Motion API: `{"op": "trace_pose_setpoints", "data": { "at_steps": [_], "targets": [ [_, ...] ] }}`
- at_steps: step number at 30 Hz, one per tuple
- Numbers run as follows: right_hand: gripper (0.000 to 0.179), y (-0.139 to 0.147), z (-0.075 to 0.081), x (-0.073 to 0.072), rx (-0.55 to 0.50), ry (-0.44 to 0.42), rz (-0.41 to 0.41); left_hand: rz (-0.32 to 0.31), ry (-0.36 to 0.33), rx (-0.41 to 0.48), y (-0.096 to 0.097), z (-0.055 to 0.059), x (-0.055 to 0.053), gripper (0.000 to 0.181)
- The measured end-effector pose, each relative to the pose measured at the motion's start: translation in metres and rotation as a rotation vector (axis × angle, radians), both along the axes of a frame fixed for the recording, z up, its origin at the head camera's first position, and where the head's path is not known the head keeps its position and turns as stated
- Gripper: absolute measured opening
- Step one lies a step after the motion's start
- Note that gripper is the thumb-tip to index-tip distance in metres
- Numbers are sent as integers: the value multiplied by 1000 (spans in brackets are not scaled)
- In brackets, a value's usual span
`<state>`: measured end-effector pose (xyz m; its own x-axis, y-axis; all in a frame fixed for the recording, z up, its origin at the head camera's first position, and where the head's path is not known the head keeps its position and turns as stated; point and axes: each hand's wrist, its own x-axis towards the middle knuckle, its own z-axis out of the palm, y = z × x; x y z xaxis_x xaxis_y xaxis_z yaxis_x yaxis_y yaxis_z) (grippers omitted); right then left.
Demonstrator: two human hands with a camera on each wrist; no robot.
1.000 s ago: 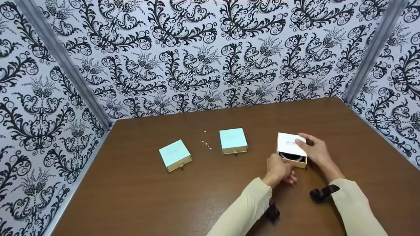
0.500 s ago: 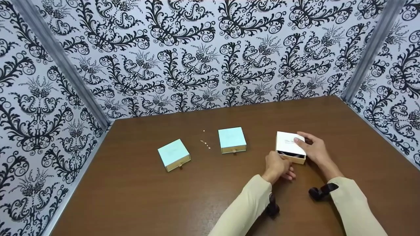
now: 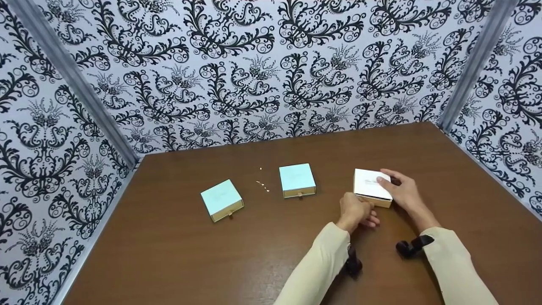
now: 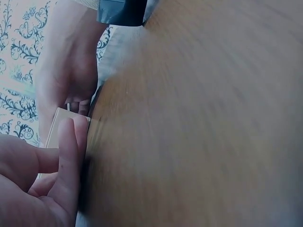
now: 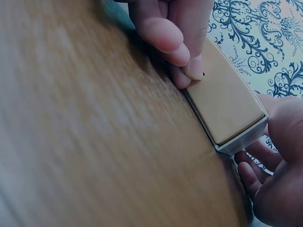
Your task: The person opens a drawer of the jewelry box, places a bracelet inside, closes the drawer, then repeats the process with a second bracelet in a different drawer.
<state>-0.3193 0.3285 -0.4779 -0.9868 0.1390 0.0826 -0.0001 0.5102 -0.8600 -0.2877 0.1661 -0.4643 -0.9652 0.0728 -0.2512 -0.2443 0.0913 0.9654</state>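
Note:
A small white drawer box [image 3: 371,182] with printed lettering on top sits on the table at the right. Its tan drawer front [image 5: 227,97] is almost level with the sleeve; a thin dark line shows along the top edge in the head view. At the middle of that front, my left hand [image 3: 355,210] pinches with thumb and finger, hiding the pull tab. My right hand [image 3: 405,194] grips the sleeve from the right side, thumb on top and fingers round the far side. The drawer's contents are hidden.
Two mint-green drawer boxes stand on the brown table [image 3: 237,258]: one in the middle [image 3: 297,178], one tilted further left [image 3: 222,198]. Small pale bits [image 3: 263,185] lie between them. Patterned wall panels [image 3: 254,84] border the back and sides.
The drawer has slid into the white sleeve, covering the black inside and the pale ring-shaped edge seen earlier. My left hand moved in with it; the right hand kept its hold.

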Motion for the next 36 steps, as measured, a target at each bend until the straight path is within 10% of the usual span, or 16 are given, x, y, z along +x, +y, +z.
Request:
{"op": "trace_pose_setpoints", "data": {
  "at_steps": [26,36],
  "targets": [
    [65,-2,-2,-2,36,3,18,5,-53,-16,-9,3,-3,21],
    [69,1,0,-1,32,-3,35,-80,-33,-119,-30,14,-3,18]
  ]
}}
